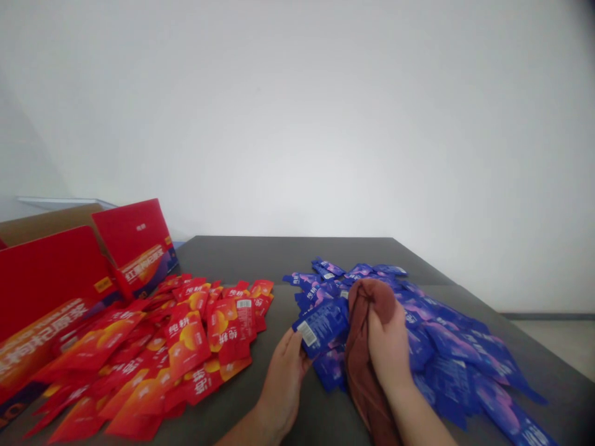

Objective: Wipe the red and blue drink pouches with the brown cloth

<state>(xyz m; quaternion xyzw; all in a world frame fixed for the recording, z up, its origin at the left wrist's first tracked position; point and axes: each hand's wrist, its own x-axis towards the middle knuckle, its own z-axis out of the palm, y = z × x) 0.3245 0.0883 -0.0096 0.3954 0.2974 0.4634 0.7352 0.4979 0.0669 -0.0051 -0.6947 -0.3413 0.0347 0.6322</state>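
Note:
Near the front middle of the table, my left hand point(284, 378) pinches one end of a blue pouch point(323, 325), its barcode side facing up. My right hand point(389, 337) is closed around a reddish-brown cloth point(362, 359), which hangs down toward the front edge. The cloth's upper fold lies at the pouch's right end; whether it touches the pouch I cannot tell. Behind and to the right of my right hand spreads a heap of similar blue pouches point(458, 347). To the left of my left hand lies a pile of red pouches point(188, 341) with orange fruit pictures.
Two red printed flaps of an open cardboard box point(51, 279) stand at the left, beside the red pile. The dark grey table point(251, 254) reaches back toward a white wall point(297, 124). Floor point(558, 341) shows past the table's right edge.

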